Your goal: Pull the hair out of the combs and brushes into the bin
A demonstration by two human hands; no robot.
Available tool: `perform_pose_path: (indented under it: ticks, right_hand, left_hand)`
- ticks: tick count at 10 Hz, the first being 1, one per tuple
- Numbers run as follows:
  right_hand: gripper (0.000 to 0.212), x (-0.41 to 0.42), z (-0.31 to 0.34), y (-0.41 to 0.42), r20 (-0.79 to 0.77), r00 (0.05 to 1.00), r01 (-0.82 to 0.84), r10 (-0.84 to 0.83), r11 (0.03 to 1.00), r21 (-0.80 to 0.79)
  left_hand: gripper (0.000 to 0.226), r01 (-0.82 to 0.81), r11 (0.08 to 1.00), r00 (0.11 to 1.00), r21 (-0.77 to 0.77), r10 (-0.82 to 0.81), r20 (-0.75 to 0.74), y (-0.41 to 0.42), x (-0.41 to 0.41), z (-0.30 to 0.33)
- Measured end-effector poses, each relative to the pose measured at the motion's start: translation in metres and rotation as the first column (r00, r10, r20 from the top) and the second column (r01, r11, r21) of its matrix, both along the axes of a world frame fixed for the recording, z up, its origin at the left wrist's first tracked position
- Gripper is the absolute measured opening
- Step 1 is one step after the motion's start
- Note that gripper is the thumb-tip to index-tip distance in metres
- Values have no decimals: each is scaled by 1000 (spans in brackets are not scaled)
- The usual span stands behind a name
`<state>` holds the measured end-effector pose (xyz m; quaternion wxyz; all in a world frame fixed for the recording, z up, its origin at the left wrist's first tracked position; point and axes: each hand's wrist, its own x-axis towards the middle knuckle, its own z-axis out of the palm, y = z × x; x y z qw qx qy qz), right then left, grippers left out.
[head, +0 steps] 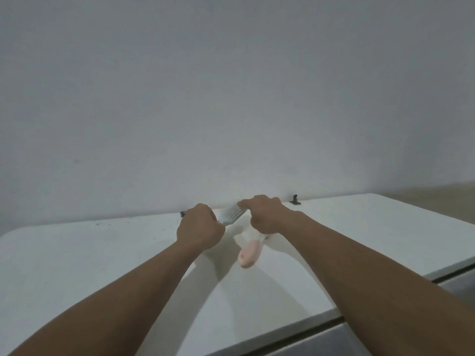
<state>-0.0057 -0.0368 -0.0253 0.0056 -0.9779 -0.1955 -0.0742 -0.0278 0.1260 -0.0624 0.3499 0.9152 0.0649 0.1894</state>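
Observation:
My left hand (200, 228) is closed around the handle of a pale blue-white comb (231, 215), whose teeth stick out to the right above the white table (90, 265). My right hand (264, 214) reaches over the comb's teeth, with its fingertips pinched at the comb's far end. A pink brush (249, 254) lies on the table just under my right hand, its handle pointing toward me. I cannot make out any hair, and no bin is in view.
The white table meets a plain grey wall at its far edge. Two small dark brackets (295, 199) (183, 214) sit along that edge. A grey surface (385, 340) lies below the table's near right edge.

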Motion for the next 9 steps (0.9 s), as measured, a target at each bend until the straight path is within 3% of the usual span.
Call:
perform_pose_path:
  ticks: [2, 5, 6, 8, 9]
  right_hand:
    - [60, 20, -6, 7, -43, 999, -11, 9, 999, -45]
    - [62, 26, -17, 7, -88, 996, 1, -2, 1000, -21]
    - [63, 25, -16, 5, -66, 998, -9, 13, 998, 60]
    - [57, 13, -13, -18, 22, 999, -35, 30, 958, 286]
    - [53, 0, -15, -35, 19, 999, 18, -27, 926, 378]
  left_hand:
    - [23, 10, 999, 999, 52, -8, -41, 4, 15, -12]
    - [28, 8, 994, 998, 112, -1, -64, 0, 18, -18]
    - [11, -14, 994, 995, 110, 26, -102, -3, 16, -18]
    - [43, -15, 999, 992, 32, 18, -121, -1, 10, -12]
    - [34, -31, 999, 985, 10, 32, -169, -1, -4, -6]
